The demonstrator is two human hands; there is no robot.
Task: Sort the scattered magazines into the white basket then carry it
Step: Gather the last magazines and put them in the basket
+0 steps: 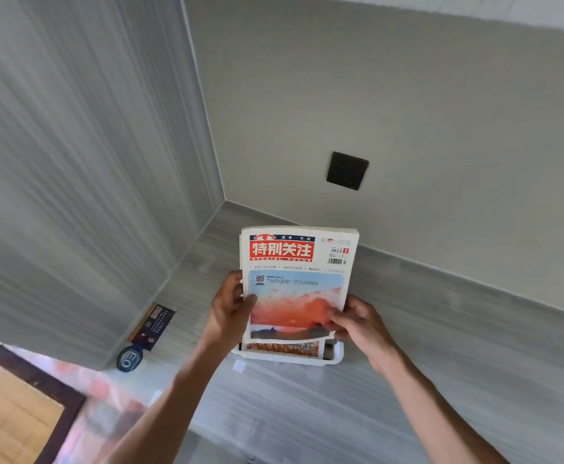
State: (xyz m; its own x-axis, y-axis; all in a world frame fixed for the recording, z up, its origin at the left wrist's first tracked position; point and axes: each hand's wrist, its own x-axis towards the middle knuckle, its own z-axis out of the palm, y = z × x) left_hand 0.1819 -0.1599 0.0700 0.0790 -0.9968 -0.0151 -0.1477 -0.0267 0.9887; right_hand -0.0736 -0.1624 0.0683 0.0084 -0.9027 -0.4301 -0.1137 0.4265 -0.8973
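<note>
This looks like a room in a home or small office, seen at an inner corner. Two plain walls [407,95] meet just left of the frame's centre, the left one finished in grey streaked panelling [56,162]. A black wall socket [347,170] sits right of centre. Below it a grey wood-grain counter [441,346] runs along both walls. Printed matter suggests reading or storage: a magazine [299,279] at centre stands in a white basket [335,358], with a dark booklet [153,324] at lower left. A wood-framed surface [12,413] fills the bottom left corner.
</note>
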